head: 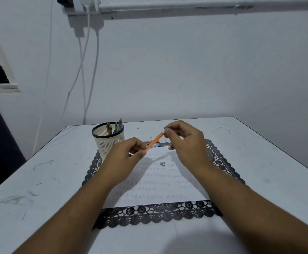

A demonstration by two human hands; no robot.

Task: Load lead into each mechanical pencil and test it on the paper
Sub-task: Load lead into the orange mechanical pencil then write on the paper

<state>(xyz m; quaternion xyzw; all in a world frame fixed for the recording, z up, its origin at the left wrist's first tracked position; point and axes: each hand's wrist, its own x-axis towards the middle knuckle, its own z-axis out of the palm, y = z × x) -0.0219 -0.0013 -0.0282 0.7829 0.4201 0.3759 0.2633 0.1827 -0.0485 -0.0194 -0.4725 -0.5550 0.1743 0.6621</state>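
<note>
Orange mechanical pencil (154, 142) hangs above the paper (160, 182), slanting up from your left hand (125, 158) to your right hand (184, 140). Your left hand has its thumb and curled fingers (140, 145) pinching the lower end of the barrel. Your right hand has its thumb and forefinger closed on the upper end, at the pale cap end (163, 133), with the other fingers loosely curled below. Whether the tip has lead showing is too small to tell.

Beneath your hands, the paper carries rows of faint pencil marks and lies on a black lace-edged mat (149, 215) on the white worktop (39, 189). A small pale piece (162, 163) rests on the paper, just under your right hand. A slim lead case (154, 143) lies at the far edge of the paper, partly hidden behind the pencil. At the mat's far left corner stands a white slotted pen cup (109, 142) with a dark rim, holding several pens or pencils (117, 126) upright. White cables (87, 70) hang down the wall behind the worktop.
</note>
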